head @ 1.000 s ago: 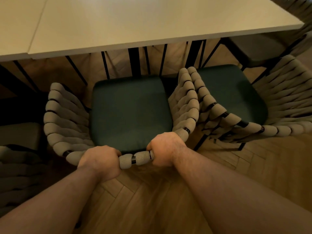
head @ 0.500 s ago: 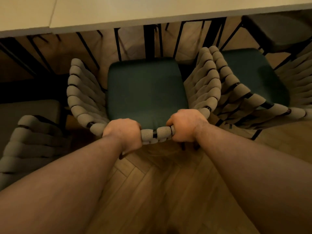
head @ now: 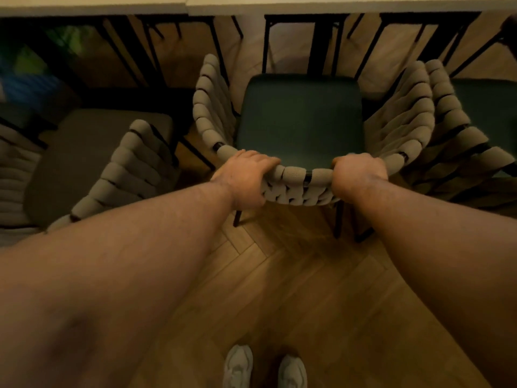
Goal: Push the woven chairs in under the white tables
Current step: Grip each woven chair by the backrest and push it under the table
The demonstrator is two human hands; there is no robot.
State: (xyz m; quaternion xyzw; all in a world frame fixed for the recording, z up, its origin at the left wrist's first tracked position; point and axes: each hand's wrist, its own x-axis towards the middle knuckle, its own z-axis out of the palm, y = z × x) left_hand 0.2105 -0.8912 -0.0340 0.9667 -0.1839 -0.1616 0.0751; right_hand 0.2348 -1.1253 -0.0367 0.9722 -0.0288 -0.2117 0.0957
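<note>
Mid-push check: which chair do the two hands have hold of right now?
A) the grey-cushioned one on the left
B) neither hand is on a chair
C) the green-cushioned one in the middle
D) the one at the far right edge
C: the left hand and the right hand both grip the woven top rail of the middle chair, the one with the dark green cushion; the grey-cushioned chair is untouched.
</note>
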